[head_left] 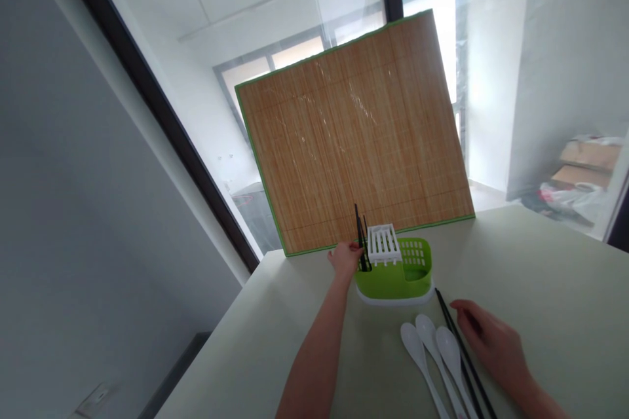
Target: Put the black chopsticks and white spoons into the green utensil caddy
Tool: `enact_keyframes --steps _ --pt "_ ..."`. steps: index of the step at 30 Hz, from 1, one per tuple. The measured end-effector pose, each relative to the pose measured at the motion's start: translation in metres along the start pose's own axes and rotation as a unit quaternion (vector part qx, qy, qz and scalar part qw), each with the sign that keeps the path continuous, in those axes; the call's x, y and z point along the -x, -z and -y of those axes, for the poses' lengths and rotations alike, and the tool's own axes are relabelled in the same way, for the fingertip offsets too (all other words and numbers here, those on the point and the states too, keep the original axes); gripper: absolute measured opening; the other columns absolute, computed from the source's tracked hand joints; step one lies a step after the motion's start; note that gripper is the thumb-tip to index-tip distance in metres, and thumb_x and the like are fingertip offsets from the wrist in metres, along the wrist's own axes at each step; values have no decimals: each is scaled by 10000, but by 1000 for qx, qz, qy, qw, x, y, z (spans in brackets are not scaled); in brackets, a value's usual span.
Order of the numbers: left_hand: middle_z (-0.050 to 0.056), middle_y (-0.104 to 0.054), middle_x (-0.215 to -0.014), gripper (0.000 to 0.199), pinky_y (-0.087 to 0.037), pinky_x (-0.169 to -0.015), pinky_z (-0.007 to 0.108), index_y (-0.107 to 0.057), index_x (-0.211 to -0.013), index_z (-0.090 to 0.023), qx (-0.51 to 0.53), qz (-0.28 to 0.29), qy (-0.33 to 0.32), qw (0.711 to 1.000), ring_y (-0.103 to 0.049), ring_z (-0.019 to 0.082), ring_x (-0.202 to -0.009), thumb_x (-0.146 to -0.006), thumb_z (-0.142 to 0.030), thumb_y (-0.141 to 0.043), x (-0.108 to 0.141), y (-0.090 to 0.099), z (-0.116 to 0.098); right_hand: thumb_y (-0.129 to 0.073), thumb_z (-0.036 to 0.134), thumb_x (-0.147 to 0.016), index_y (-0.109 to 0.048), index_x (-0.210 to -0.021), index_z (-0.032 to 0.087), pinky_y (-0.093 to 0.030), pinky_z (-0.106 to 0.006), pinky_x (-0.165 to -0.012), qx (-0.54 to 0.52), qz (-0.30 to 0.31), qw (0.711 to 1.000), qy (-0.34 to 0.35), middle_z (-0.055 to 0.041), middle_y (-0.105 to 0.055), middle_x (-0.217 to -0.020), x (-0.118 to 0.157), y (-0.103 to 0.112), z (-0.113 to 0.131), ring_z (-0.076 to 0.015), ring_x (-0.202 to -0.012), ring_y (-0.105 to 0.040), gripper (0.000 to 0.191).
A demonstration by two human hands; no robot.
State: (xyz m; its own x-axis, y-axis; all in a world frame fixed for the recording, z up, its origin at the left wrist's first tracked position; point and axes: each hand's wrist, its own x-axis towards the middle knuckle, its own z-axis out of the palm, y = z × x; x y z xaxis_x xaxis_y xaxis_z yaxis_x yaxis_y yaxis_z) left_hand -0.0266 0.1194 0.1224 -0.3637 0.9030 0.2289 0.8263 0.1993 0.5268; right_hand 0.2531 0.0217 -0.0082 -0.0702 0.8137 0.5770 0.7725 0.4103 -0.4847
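Head view: the left hand [346,256] has its fingers together on black chopsticks [361,239], which stand upright at the left end of a green basket [388,280]. A white slotted rack [384,244] sits just right of that grip, on the basket. The right hand [491,340] is near a loose black pair [459,340], fingers curled; whether they close on anything cannot be determined. White spoons [426,347] lie left of that pair. Open surface extends left of the left hand and right of the basket. The pale table [280,314] meets a bamboo mat [354,137] leaning on glass behind.
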Motion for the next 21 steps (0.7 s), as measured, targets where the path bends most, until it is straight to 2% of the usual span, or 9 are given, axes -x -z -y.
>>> enact_keyframes --steps 7,12,17,21 --pt "96 -711 -876 143 -231 -1003 451 -703 -768 -206 -113 28 -40 992 -625 232 -927 -741 -218 -563 9 -7 -11 -355 360 -903 -570 -981 261 -428 -254 -596 30 40 998 -36 9 -692 -825 -1 5 6 -165 -687 -653 250" --pt "133 -695 -939 201 -317 -934 425 -690 -844 -181 -150 59 -56 985 -616 246 -960 -769 -158 -505 7 -11 -11 -340 377 -901 -561 -1000 271 -416 -264 -577 48 64 994 -69 8 -692 -810 -2 6 8 -180 -683 -652 265" --pt "104 -694 -980 253 -378 -870 384 -675 -964 -241 -152 88 -58 983 -614 233 -975 -792 -193 -495 0 -13 -8 -332 395 -893 -547 -1012 289 -398 -262 -562 50 94 990 -90 23 -685 -780 -2 3 6 -184 -681 -649 268" --pt "101 -698 -968 240 -384 -861 382 -683 -940 -233 -158 89 -65 981 -622 232 -952 -778 -179 -514 0 -13 -8 -319 388 -890 -532 -1022 296 -386 -264 -567 52 115 987 -100 28 -677 -782 -3 5 7 -183 -691 -643 268"
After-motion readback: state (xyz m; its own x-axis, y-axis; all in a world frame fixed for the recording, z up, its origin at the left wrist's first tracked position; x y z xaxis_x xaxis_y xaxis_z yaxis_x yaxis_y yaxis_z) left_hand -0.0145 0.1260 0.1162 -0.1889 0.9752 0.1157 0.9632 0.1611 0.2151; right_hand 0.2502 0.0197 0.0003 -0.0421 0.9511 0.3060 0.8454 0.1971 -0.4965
